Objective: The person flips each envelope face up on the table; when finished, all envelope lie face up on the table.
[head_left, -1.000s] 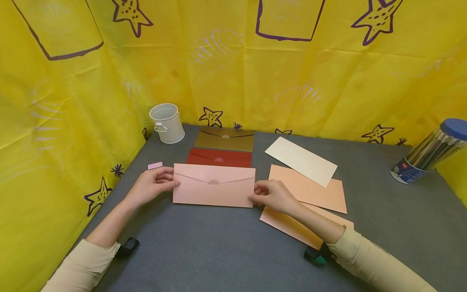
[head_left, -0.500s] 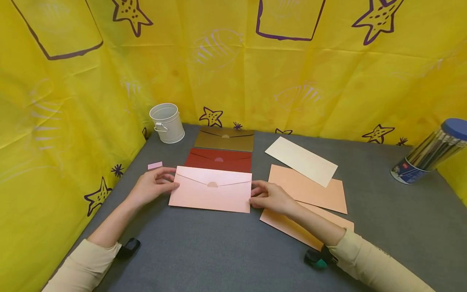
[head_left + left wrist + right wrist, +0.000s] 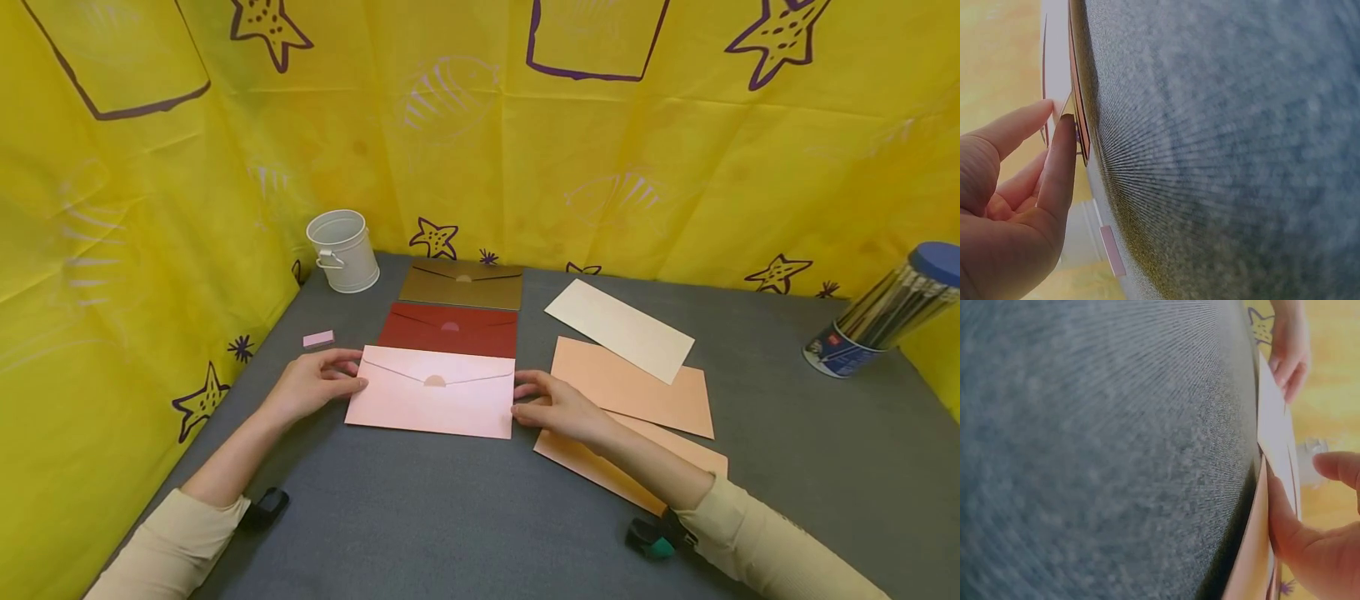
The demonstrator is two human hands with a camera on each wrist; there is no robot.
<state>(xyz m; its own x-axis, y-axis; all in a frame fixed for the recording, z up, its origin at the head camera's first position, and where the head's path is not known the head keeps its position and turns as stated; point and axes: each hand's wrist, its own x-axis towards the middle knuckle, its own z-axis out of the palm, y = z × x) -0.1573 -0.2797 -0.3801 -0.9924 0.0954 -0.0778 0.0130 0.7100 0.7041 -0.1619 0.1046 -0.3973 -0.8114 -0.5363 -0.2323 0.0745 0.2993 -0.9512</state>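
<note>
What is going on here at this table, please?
A person is handling a pink envelope: the left hand pinches its left edge, and the right hand is at its right edge. Just beyond it lie a red envelope and, farther back, a brown envelope, roughly in line. To the right, a cream paper partly covers a peach paper.

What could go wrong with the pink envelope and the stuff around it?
The top edge of the pink envelope lies right along the lower edge of the red envelope, so a little push might knock the red one crooked. The right forearm is over the nearer peach envelope, so pulling that arm back might drag it. The small pink block lies just beyond the left hand, which might bump it.
</note>
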